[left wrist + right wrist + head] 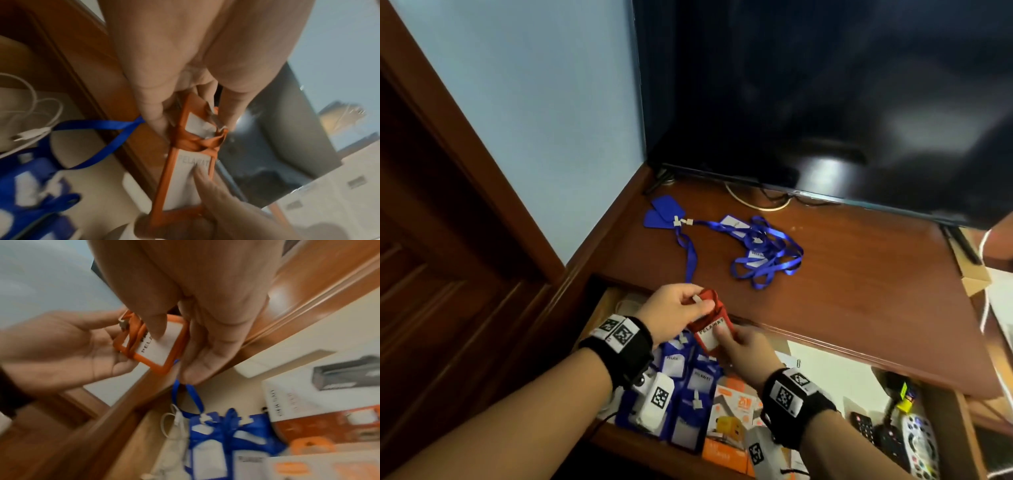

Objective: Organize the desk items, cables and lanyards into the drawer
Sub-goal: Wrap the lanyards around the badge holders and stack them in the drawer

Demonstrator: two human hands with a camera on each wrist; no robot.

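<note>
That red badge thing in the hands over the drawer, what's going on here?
A person is tidying lanyards into an open drawer. Both hands hold a red badge holder with its strap wound around it: the left hand pinches the clip end, the right hand grips the lower end. Several blue badge holders already lie in the drawer. A tangle of blue lanyards is still on the desk top.

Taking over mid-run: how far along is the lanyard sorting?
Done: several blue badge holders already lie in the open drawer. In hand: left hand and right hand both hold the strap-wrapped orange badge holder. Left: the tangled blue lanyards on the desktop.
</note>
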